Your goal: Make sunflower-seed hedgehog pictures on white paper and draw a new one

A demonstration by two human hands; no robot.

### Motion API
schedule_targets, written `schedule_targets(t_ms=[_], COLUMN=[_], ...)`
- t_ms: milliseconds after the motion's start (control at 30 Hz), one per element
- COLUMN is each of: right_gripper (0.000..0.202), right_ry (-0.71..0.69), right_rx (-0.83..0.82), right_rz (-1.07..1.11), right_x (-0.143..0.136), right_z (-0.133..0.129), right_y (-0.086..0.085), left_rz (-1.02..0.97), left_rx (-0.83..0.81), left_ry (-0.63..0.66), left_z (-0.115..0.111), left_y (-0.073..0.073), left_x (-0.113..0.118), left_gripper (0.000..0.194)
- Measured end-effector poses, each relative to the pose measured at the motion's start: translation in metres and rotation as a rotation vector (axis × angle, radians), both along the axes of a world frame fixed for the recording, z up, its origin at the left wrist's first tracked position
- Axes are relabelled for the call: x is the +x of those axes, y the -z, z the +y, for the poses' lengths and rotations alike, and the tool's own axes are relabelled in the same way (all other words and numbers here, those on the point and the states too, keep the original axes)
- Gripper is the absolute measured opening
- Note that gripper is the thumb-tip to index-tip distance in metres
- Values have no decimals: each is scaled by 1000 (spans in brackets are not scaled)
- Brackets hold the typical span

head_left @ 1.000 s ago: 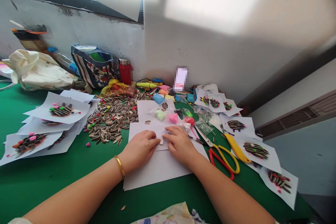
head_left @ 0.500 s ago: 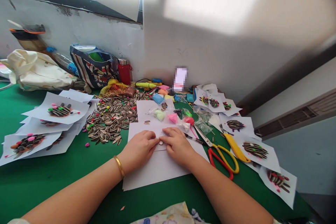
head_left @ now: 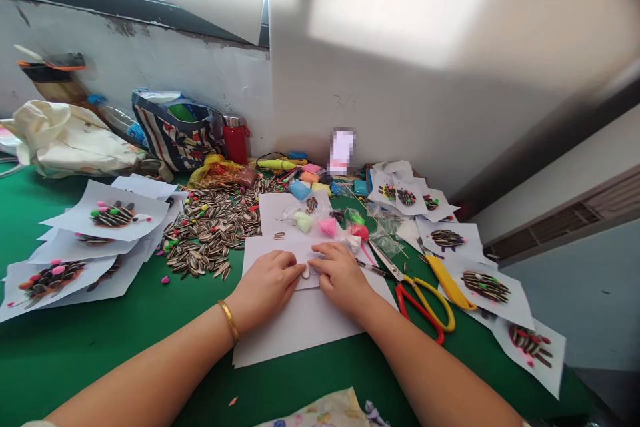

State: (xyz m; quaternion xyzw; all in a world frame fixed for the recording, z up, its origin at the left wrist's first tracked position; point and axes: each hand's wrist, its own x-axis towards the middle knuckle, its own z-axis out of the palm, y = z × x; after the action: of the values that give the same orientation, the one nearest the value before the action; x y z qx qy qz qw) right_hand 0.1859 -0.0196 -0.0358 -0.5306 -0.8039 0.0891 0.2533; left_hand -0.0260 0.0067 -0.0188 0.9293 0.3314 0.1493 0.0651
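Observation:
My left hand [head_left: 267, 283] rests on the white paper [head_left: 285, 340], fingers curled and close together. At its fingertips is a small pale oval piece [head_left: 306, 271]; whether it is a seed or clay is too small to tell. My right hand [head_left: 345, 277] lies just to the right of that piece, fingers apart and stretched over the sheet, holding nothing visible. A small inner sheet lies beneath both hands, partly hidden. Two sunflower seeds [head_left: 279, 236] lie beyond my left hand, and a large heap of sunflower seeds [head_left: 215, 233] spreads to the left.
Scissors [head_left: 425, 303] and a yellow cutter [head_left: 450, 283] lie at right. Bagged coloured clay, including a pink lump [head_left: 329, 226], is behind my hands. Sheets with seed hedgehogs [head_left: 113, 213] are piled on both sides. A red flask [head_left: 235, 140] stands at the back.
My right fingertips have drawn slightly away from the pale piece, so more of it shows. My left hand stays almost in place, and the view has shifted a little.

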Motion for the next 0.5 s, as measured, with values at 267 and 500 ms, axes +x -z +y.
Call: schedule_targets(t_ms=[267, 500], right_gripper=[47, 44], right_ry=[3, 5], right_rx=[-56, -30], right_rz=[-35, -5], right_x=[-2, -2], right_z=[-1, -1], right_y=[1, -2], left_rz=[20, 43], left_rx=[-9, 24], left_ry=[-12, 1], left_z=[0, 0], left_y=[-1, 0], left_x=[1, 1], left_gripper=[26, 25])
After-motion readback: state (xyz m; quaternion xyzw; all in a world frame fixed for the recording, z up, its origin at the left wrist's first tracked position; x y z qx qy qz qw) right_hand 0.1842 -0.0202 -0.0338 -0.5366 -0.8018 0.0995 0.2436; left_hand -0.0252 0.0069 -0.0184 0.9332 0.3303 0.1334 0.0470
